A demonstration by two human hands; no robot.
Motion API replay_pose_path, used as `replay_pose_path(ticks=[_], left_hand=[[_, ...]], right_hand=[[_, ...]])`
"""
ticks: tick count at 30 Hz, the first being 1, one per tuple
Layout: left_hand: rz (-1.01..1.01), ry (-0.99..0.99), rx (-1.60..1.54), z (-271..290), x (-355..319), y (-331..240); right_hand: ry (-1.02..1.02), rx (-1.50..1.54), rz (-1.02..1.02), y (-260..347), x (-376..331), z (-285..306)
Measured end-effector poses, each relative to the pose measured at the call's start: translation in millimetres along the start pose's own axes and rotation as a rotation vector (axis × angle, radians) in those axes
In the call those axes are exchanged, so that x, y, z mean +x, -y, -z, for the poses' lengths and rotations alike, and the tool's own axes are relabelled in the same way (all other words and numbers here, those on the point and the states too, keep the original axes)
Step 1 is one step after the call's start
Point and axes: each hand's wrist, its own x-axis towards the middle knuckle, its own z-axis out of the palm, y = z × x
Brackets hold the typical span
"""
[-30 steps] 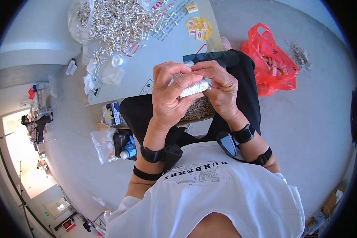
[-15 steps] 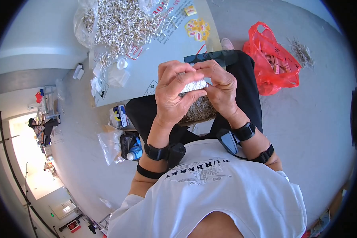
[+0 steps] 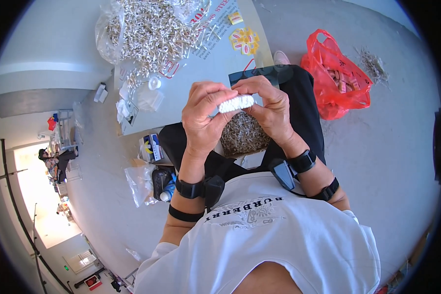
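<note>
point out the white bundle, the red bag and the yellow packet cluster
White bundle [image 3: 236, 104]: head view, on its facing end
Red bag [image 3: 352, 101]: head view, on its lower wall
Yellow packet cluster [image 3: 245, 40]: head view, near its middle

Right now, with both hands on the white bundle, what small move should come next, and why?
I'd probably squeeze the white bundle gently from both sides to keep it compact. The left hand and right hand grip it at opposite sides, its many white tips face the camera, and it is above a heap of small sticks, where a loose piece might drop.
</note>
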Motion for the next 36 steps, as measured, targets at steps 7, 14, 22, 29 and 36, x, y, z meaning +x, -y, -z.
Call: replay_pose_path(ticks=[7,14,22,29,36], left_hand=[[0.183,-0.085,-0.212,-1,-2,2],[-0.066,0.209,0.160,-5,3,3],[0.132,0.109,0.044,-6,-7,7],[0.265,0.037,-0.079,-8,-6,1],[0.197,-0.040,0.001,-26,-15,17]], right_hand=[[-0.140,0.436,-0.571,-6,6,3],[-0.259,0.610,-0.780,-11,6,0],[-0.018,0.230,-0.643,-8,-2,23],[0.102,0.092,-0.252,3,-4,16],[0.084,0.355,-0.349,2,-6,23]])
